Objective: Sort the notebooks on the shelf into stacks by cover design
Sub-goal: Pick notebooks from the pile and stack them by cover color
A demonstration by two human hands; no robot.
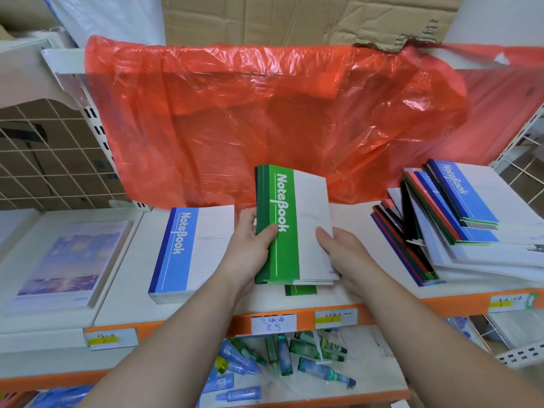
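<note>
Green-banded white paper notebooks, stack: left hand grips spine edge, right hand grips open edge, mid-shelf, above one green notebook. Bare white shelf board both sides; blue-banded stack left, mixed pile right.

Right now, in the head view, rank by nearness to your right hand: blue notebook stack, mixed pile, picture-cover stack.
1. mixed pile, right of the right hand.
2. blue notebook stack, left of the green notebooks.
3. picture-cover stack, far left.

green-spined notebooks, tilted above shelf
</note>
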